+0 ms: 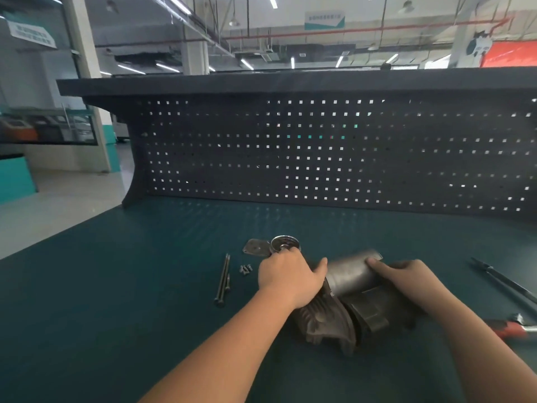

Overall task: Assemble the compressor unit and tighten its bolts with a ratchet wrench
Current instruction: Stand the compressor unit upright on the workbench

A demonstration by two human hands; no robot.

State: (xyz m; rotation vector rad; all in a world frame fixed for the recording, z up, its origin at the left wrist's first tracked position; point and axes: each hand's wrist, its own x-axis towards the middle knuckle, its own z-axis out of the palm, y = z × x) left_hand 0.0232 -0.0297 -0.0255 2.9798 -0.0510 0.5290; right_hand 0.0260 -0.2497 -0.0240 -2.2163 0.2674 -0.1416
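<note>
The dark compressor body point(328, 324) lies on its side on the green bench, its grey cylinder sleeve point(348, 271) pointing away from me. My right hand point(406, 276) grips the sleeve's right side, thumb on top and fingers wrapped behind. My left hand point(287, 277) rests over the body's left end. Its thumb touches the sleeve and its fingertips reach the near rim of a round metal cap point(284, 243). A red-handled ratchet wrench point(511, 328) lies at the right edge.
A flat metal plate point(255, 248) lies left of the cap. Long bolts point(223, 282) and small screws point(245, 269) lie left of my left hand. Black long-handled pliers point(505, 283) lie at the right. A dark pegboard point(319, 152) backs the bench.
</note>
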